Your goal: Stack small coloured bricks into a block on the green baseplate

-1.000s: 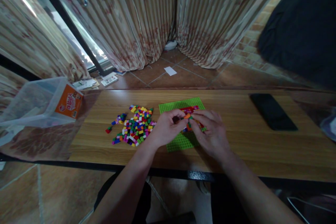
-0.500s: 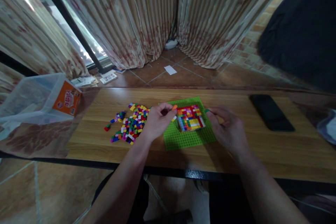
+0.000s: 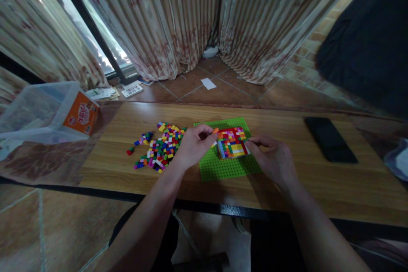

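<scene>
A block of many-coloured toy bricks stands on a green studded baseplate. At its left side my left hand is closed, pinching an orange brick between thumb and forefinger. A white and a yellow piece show just under those fingertips. My right hand is at the block's right edge, thumb and forefinger pinched together on a small green brick, mostly covered by the fingers. Left of my left hand, a pile of loose bricks is spread over the wooden table.
A black phone lies on the table's right part. Beyond the left end stands a clear plastic bin with an orange label. Curtains hang behind the table, and papers lie on the floor.
My right hand has moved left, bringing the green brick from beside the block to its right edge. My left hand still pinches the orange brick. The whole view has shifted slightly.
</scene>
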{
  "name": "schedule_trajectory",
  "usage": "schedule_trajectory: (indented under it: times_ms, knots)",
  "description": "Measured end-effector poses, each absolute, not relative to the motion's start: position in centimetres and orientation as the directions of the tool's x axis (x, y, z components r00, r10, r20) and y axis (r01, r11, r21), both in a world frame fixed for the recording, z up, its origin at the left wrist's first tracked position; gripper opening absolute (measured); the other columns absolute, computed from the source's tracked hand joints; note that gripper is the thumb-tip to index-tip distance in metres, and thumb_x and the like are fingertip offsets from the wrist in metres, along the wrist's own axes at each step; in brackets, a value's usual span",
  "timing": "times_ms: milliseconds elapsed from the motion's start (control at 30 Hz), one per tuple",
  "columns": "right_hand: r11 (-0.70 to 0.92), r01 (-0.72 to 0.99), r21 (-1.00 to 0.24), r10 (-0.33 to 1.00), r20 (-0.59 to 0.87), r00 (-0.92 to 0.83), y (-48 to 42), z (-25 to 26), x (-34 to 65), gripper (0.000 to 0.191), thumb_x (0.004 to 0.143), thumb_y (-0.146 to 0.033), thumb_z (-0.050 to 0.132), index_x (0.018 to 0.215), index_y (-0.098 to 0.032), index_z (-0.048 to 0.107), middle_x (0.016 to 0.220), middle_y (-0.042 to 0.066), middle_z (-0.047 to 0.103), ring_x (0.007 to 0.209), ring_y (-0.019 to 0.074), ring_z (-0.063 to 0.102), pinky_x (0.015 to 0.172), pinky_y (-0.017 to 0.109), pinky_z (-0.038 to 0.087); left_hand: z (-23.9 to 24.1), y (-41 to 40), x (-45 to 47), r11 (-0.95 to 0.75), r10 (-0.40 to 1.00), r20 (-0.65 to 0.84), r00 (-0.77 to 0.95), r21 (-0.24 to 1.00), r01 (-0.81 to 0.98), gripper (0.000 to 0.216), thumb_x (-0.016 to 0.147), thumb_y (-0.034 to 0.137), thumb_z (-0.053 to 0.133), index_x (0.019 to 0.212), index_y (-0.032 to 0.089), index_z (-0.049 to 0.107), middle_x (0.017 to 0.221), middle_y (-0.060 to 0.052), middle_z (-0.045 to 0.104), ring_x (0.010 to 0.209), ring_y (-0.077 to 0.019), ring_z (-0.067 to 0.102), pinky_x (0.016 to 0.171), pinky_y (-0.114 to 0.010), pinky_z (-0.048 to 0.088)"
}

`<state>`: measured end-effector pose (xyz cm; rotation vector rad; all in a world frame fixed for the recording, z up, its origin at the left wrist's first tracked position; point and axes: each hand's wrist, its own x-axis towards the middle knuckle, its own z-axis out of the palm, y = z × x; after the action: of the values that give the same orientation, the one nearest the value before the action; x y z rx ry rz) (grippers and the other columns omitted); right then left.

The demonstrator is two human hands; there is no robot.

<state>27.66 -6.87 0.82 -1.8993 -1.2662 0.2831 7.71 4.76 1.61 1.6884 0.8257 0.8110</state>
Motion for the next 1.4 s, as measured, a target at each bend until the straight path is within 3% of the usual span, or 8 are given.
schedule_trajectory:
  times_ms: [233,433,667,1000,1267,1400]
  knots:
    - [-0.071,0.738,-0.671,0.829,0.372,0.417,-6.5,0.5,26.7,0.023,0.084,-0.041,0.064,0.076,-0.022,0.076,0.082,0.006,0.075,0.077,0.0226,0.069,0.076,0.038,0.054,1.7,4.6,7.8,-0.241,0.835,0.117,0.538,0.956,0.167,0.015,0.085,0.028,0.066,0.075,0.016,0.066,0.067,0.001,0.063,0.058,-0.0098,0.052,0.056,-0.023,0.039]
    - [-0.072,0.741,-0.667,0.82,0.383,0.425,-6.4,-0.1,26.9,0.025,0.085,-0.044,0.067,0.077,-0.023,0.076,0.084,0.006,0.075,0.079,0.023,0.069,0.077,0.039,0.054,1.4,4.7,7.7,-0.244,0.834,0.106,0.542,0.951,0.189,0.016,0.084,0.03,0.066,0.078,0.016,0.067,0.068,0.0,0.064,0.059,-0.0103,0.051,0.058,-0.024,0.04]
    - [-0.134,0.672,-0.729,0.832,0.286,0.476,-6.6,0.1,27.6,0.025,0.081,-0.048,0.07,0.079,-0.024,0.078,0.087,0.005,0.076,0.082,0.0239,0.07,0.08,0.04,0.055,1.4,4.7,7.7,-0.246,0.838,0.109,0.534,0.95,0.193,0.016,0.084,0.03,0.065,0.076,0.016,0.066,0.067,0.001,0.063,0.059,-0.0102,0.051,0.057,-0.024,0.039]
    - [-0.298,0.414,-0.86,0.762,0.047,0.646,-5.6,0.7,27.0,0.043,0.081,-0.059,0.065,0.084,-0.017,0.075,0.078,0.01,0.077,0.067,0.0236,0.069,0.059,0.034,0.051,1.3,4.5,7.9,-0.249,0.827,0.111,0.551,0.951,0.182,0.021,0.086,0.033,0.065,0.075,0.016,0.066,0.068,0.0,0.063,0.062,-0.0106,0.052,0.059,-0.024,0.039]
    - [-0.305,0.521,-0.797,0.78,0.105,0.617,-5.0,-0.1,26.7,0.051,0.08,-0.067,0.065,0.081,-0.017,0.073,0.077,0.012,0.076,0.065,0.0222,0.068,0.059,0.033,0.049,1.2,4.5,7.9,-0.248,0.827,0.106,0.552,0.95,0.189,0.022,0.087,0.034,0.066,0.076,0.016,0.067,0.07,-0.001,0.066,0.063,-0.0109,0.053,0.059,-0.024,0.039]
    - [-0.301,0.487,-0.82,0.765,0.097,0.637,-4.9,-0.4,26.6,0.054,0.077,-0.071,0.067,0.079,-0.017,0.072,0.075,0.011,0.076,0.064,0.0215,0.067,0.058,0.033,0.049,1.2,4.4,8.0,-0.239,0.831,0.101,0.547,0.953,0.187,0.021,0.086,0.033,0.067,0.075,0.016,0.066,0.07,-0.001,0.066,0.062,-0.0103,0.052,0.058,-0.024,0.039]
